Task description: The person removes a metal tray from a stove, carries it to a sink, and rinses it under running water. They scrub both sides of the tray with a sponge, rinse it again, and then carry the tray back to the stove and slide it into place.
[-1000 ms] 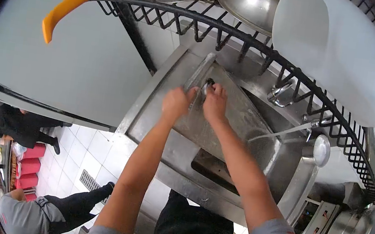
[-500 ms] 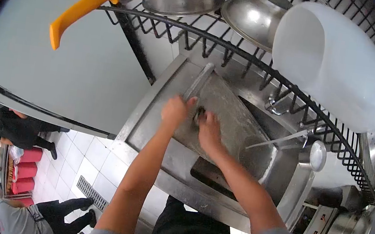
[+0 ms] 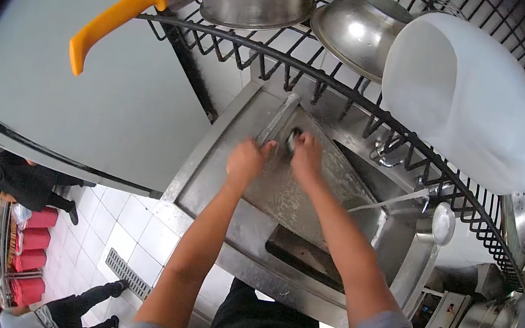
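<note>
No readable text, label, brand, number or sign shows on anything in view.

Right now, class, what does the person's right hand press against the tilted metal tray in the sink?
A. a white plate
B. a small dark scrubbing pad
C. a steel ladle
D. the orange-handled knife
B: the right hand holds a small dark scrubbing pad against the metal tray, while the left hand grips the tray's edge; the orange-handled knife lies up on the rack.
</note>
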Available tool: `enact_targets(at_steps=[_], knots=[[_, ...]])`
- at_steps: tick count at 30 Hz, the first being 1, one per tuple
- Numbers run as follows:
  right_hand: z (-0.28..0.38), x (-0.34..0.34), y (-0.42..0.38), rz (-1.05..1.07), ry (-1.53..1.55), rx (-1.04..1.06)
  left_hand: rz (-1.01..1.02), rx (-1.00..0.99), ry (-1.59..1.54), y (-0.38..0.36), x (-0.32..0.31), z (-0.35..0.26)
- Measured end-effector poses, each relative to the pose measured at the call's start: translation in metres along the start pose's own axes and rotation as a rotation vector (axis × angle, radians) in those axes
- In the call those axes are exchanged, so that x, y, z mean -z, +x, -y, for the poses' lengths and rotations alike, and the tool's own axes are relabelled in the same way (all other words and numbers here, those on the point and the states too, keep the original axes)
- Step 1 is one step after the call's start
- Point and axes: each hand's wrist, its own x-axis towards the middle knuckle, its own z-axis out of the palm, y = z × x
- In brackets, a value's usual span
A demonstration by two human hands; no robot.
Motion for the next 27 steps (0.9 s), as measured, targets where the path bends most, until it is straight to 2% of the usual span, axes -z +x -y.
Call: enact_targets(at_steps=[3, 5, 6, 8, 9, 11, 14, 16, 18, 20, 21, 23, 24, 26, 27], knots=[[0.004, -0.008, 0.015, -0.046, 0.016, -0.108, -0.036, -0.013, 0.003, -0.002, 0.007, -0.006], [0.034, -0.005, -0.022, 0.089, 0.146, -0.136, -0.042, -0.018, -0.011, 0.000, 0.006, -0.004], [0.045, 0.004, -0.037, 0.086, 0.145, -0.132, -0.035, -0.017, -0.015, -0.001, 0.004, -0.002], [0.062, 0.021, -0.054, 0.079, 0.209, 0.035, -0.053, -0.003, -0.037, -0.001, 0.003, -0.002], [0.032, -0.032, -0.041, 0.038, 0.153, 0.009, -0.067, 0.012, -0.057, -0.001, 0.004, -0.002], [0.020, -0.006, 0.010, -0.013, 0.059, 0.052, -0.084, -0.001, -0.007, -0.002, 0.004, -0.003], [0.003, -0.013, 0.043, -0.130, -0.072, -0.056, -0.067, 0.008, 0.018, -0.003, 0.005, -0.005], [0.031, 0.004, 0.018, 0.050, 0.328, -0.329, -0.043, 0.034, -0.009, -0.002, 0.007, -0.006], [0.057, 0.000, -0.062, 0.027, 0.130, -0.073, -0.021, 0.029, -0.034, -0.002, 0.008, -0.006], [0.053, -0.009, -0.113, 0.079, 0.012, 0.194, -0.003, 0.060, -0.031, 0.001, 0.012, -0.010], [0.052, -0.006, -0.104, 0.086, 0.017, 0.198, 0.028, 0.091, -0.023, -0.002, 0.011, -0.009], [0.048, 0.006, -0.063, 0.003, 0.177, -0.104, -0.028, 0.060, 0.003, 0.001, 0.004, -0.006], [0.043, 0.008, -0.050, 0.014, 0.176, -0.111, -0.080, 0.020, 0.022, 0.000, -0.001, -0.006], [0.033, 0.013, -0.032, -0.051, 0.080, 0.019, -0.072, 0.027, 0.017, 0.001, -0.002, -0.008], [0.038, 0.013, -0.042, 0.064, 0.046, -0.017, -0.075, 0.030, 0.014, 0.000, -0.002, -0.008]])
